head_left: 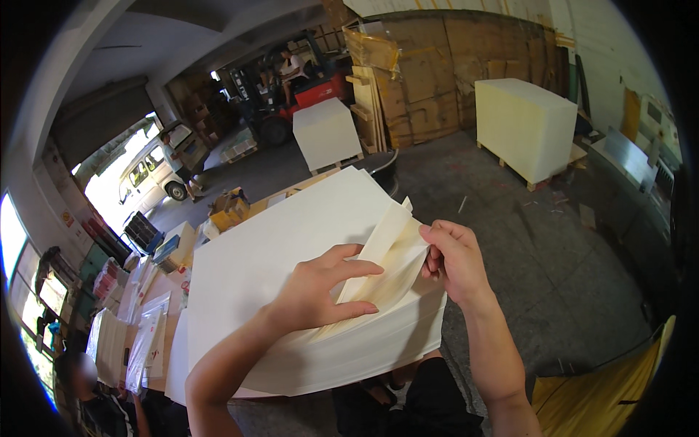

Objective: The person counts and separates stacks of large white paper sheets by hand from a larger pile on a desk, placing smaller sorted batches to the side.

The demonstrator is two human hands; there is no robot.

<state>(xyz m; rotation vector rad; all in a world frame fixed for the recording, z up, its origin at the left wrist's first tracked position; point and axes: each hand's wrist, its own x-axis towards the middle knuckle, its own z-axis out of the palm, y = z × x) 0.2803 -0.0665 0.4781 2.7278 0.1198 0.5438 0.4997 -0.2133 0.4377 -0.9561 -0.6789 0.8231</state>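
A thick stack of large white paper sheets [269, 247] lies in front of me, its near edges fanned out in layers. At its right corner several paper sheets [399, 271] are bent up and curl back over the stack. My right hand [460, 264] pinches the corner of these raised sheets between thumb and fingers. Just left of the curl, my left hand [313, 293] is over the stack with its fingers and thumb spread apart. Its fingertips are close to the folded edge; I cannot tell whether they touch it.
Left of the stack is a work table [162, 288] with plastic-bagged items and paper piles; a seated person [102, 397] is beside it. Beyond stand two palletised white stacks [325, 135], [520, 131], a red forklift [319, 95] with a person, and a van [149, 175] with someone walking nearby.
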